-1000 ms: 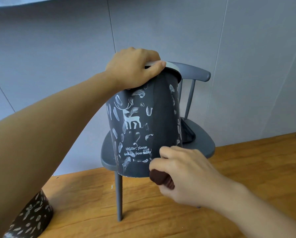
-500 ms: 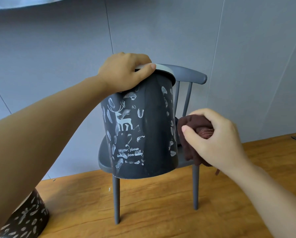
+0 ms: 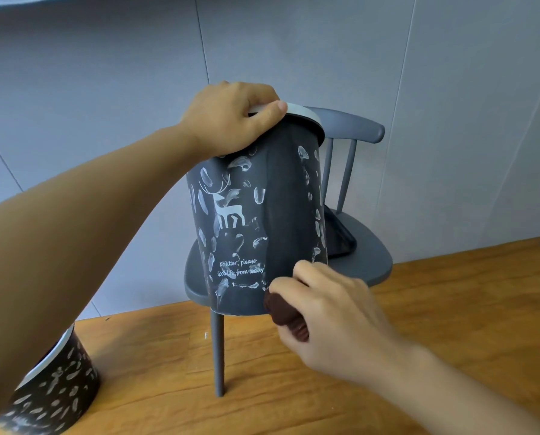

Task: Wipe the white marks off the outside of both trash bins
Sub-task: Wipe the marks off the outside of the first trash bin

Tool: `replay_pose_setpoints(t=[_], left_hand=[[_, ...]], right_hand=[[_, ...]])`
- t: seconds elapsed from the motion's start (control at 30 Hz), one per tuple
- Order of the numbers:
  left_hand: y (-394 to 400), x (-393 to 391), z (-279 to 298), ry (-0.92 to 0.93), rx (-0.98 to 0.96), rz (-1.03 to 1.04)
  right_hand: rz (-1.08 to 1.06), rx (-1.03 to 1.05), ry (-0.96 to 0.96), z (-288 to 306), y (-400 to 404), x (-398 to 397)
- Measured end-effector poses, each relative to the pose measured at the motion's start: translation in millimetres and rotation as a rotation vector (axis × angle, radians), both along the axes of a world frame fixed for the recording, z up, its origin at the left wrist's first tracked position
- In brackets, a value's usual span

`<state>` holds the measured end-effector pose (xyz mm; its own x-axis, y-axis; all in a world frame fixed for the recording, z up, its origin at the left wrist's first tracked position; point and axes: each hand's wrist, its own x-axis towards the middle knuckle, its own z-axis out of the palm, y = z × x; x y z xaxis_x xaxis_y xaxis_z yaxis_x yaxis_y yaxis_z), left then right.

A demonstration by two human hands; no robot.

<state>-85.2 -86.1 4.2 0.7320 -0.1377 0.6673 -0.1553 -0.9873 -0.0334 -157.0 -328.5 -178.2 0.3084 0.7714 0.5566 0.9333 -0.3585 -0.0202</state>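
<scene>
Left hand grips the smudged matte cylindrical bin's white rim; right hand clutches a bunched brown cloth against its lower edge.

Head view, close, forward and down

Both forearms bare to the frame edge; left hand and right hand ungloved.

Even soft daylight, mildly dim; faint shadows; no glare; wide-angle bending at edges; focus fairly sharp.
</scene>
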Motion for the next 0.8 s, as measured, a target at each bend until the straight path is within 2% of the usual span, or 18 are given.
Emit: replay_pose_setpoints(t=[0.07, 0.13, 0.2, 0.3, 0.37, 0.47, 0.63, 0.8], left_hand=[[1, 0, 0, 0.000, 0.002, 0.004], [2, -2, 0, 0.006, 0.000, 0.008], [4, -4, 0, 0.011, -0.011, 0.003], [4, -6, -1, 0.012, -0.030, -0.005], [4, -6, -1, 0.014, -0.040, -0.001], [5, -7, 0, 0.031, -0.050, -0.009], [11, -15, 3, 0.116, -0.076, -0.091], [20, -23, 15, 0.296, -0.143, -0.181]], right_hand=[[0.051, -0.123, -0.013, -5, -3, -4], [0.108, -0.167, 0.063, -4, -11, -3], [0.102, -0.058, 0.155, 3, -19, 4], [0.020, 0.196, 0.182, 14, -27, 21], [-0.030, 0.238, 0.172, 13, -25, 26], [-0.058, 0.183, 0.137, 0, -20, 24], [0.092, -0.034, 0.124, -17, -25, 13], [0.073, 0.249, 0.222, -6, -34, 23]])
